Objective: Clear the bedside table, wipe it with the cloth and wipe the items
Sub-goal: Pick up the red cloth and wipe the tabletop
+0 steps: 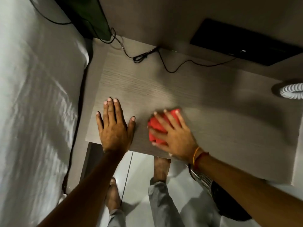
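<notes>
The bedside table (pixel 147 82) has a pale wood-grain top. A crumpled red cloth (pixel 157 126) lies near its front edge. My right hand (pixel 173 135) presses flat on the cloth with fingers spread, and it looks slightly blurred. My left hand (pixel 114 125) rests palm down on the table's front left corner, fingers apart, holding nothing.
A black cable (pixel 165 64) trails across the back of the table. A flat black device (pixel 242 41) sits at the back right. A white coiled cord (pixel 291 92) lies at the right edge. The bed with white sheets (pixel 36 104) borders the left. A mesh bin (pixel 203 177) stands below right.
</notes>
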### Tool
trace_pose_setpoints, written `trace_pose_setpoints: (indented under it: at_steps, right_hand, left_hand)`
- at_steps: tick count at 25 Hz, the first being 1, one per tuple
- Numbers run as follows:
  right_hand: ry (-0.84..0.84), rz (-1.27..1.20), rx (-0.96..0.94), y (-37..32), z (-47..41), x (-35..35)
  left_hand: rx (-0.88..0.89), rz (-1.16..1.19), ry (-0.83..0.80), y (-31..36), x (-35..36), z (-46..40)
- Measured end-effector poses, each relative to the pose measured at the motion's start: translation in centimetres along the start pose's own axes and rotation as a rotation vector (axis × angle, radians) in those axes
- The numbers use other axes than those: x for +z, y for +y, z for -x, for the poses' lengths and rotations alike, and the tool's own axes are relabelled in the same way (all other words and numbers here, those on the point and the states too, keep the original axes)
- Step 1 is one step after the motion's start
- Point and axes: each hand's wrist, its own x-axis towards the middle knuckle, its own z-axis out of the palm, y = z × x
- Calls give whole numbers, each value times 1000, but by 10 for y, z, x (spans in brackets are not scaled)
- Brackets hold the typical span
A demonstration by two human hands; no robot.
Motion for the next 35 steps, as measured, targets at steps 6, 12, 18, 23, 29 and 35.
trace_pose_setpoints:
  at_steps: [6,12,18,23,29,35]
  right_hand:
    - [77,-44,543,106,-93,-38]
    - [32,-39,400,27,-16,-11]
    - [-54,43,23,43,89,6]
    - [11,39,357,151,24,-22]
    - [40,-22,620,149,19,-23]
    - [-65,43,198,84,165,10]
  left_hand:
    - [2,-10,24,11,6,8]
    - [-95,24,43,30,8,8]
    - [-104,29,68,35,12,8]
    - [-101,0,68,40,9,10]
    - [33,-62,46,52,9,19]
    - [124,-106,50,56,14,23]
